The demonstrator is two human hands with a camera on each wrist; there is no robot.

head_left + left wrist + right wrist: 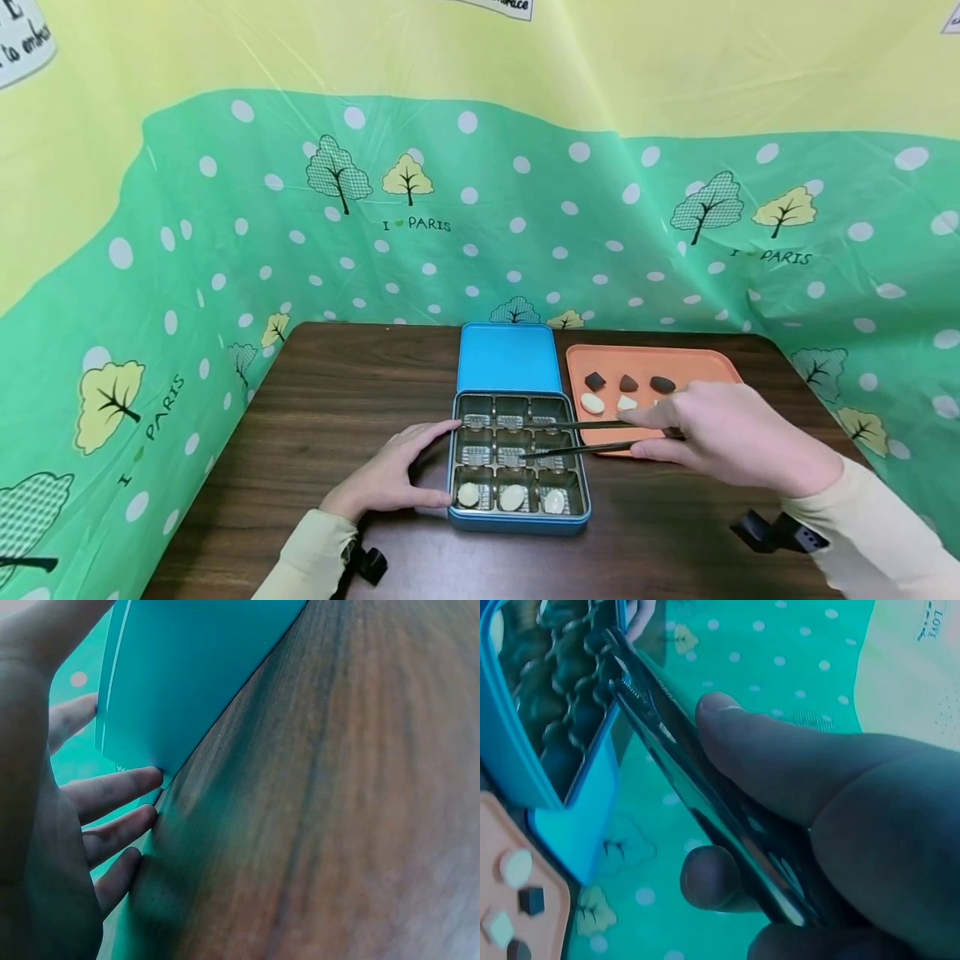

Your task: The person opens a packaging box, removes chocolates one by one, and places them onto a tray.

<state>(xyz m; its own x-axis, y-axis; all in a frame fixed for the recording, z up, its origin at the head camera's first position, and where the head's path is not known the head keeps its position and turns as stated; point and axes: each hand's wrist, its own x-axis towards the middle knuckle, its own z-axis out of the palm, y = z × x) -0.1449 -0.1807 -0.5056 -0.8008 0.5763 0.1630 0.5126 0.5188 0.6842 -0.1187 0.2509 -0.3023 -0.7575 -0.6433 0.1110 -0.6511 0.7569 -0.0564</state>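
A blue tin box [517,523] has a divided inner tray in three rows; each front-row compartment holds one white piece, the left one a round white piece [468,495]. My left hand [390,475] rests against the box's left side, thumb and fingers spread; the left wrist view shows its fingers [112,796] nearly straight at the wall. My right hand [712,433] grips long dark tweezers [697,787] between thumb and fingers. Their serrated tips stand apart over the compartments, with nothing visible between them.
The blue lid [510,358] lies open behind the box. An orange tray [690,362] at the right carries dark pieces, such as a dark oval piece [662,384], and white pieces, partly hidden by my right hand. Patterned cloth [480,242] hangs behind the wooden table [337,383].
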